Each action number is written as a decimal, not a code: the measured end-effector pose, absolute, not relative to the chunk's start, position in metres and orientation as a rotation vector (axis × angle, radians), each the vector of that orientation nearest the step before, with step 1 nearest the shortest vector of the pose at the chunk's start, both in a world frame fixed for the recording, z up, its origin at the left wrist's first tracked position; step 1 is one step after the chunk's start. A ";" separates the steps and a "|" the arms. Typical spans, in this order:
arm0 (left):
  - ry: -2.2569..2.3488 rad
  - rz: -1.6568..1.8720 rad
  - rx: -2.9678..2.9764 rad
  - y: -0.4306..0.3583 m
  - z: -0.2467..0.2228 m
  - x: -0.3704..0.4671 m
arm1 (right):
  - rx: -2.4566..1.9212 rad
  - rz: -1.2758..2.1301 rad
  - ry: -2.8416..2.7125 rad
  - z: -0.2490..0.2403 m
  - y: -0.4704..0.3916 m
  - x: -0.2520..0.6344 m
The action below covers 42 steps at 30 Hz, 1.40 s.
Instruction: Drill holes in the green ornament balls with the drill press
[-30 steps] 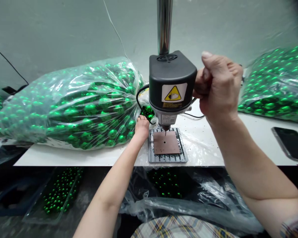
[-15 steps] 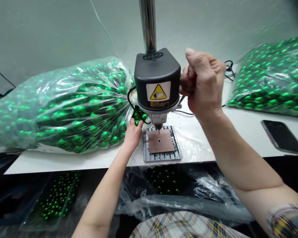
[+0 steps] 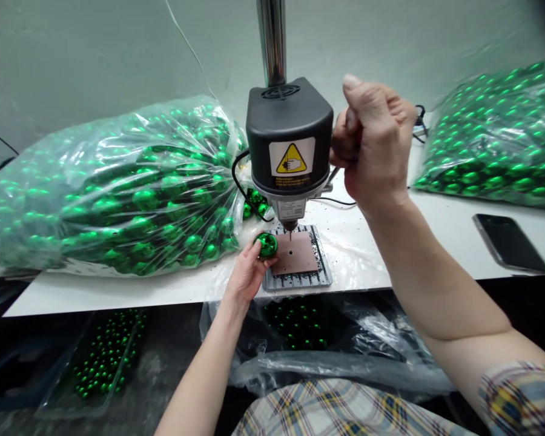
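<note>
A shiny green ball (image 3: 267, 244) is pinched in the fingers of my left hand (image 3: 249, 270), over the left edge of a pinkish-brown board (image 3: 302, 257). The board has a small dark hole and lies on the grooved metal base (image 3: 323, 275) of a drill press. Above it hangs the black drill head (image 3: 288, 133) with a yellow warning label, its thin bit pointing down near the hole. My right hand (image 3: 379, 136) is closed at the drill head's right side, around a lever whose grip it mostly hides.
A big clear bag of green balls (image 3: 113, 200) lies left, another (image 3: 504, 145) at the right. A phone (image 3: 511, 243) rests on the white table (image 3: 154, 295). Below the table edge are a clear bin of green balls (image 3: 102, 357) and plastic sheeting (image 3: 345, 366).
My left hand has come back from behind the base's left side, now with a green ball in its fingers. My right hand stays closed at the lever. The view has shifted slightly.
</note>
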State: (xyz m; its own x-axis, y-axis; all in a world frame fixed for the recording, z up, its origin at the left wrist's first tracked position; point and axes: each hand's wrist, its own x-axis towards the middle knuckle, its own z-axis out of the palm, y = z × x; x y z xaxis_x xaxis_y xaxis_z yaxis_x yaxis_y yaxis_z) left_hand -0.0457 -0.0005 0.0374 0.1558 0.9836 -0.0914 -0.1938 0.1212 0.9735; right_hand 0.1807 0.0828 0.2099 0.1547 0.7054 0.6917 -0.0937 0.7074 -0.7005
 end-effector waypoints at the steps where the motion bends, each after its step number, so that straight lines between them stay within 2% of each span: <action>1: 1.039 1.151 1.116 0.000 0.033 -0.044 | -0.576 0.627 -1.285 0.211 0.081 0.180; 10: 1.147 1.168 1.556 0.016 0.002 -0.023 | -0.560 0.655 -1.191 0.217 0.071 0.172; 19: 1.136 1.203 1.760 0.009 0.002 -0.020 | -0.603 0.622 -1.212 0.218 0.071 0.172; 27: 1.174 1.264 1.473 0.007 -0.002 -0.017 | -0.562 0.647 -1.170 0.221 0.069 0.170; 42: 1.241 1.205 1.607 0.009 0.012 -0.014 | -0.593 0.678 -1.129 0.226 0.058 0.165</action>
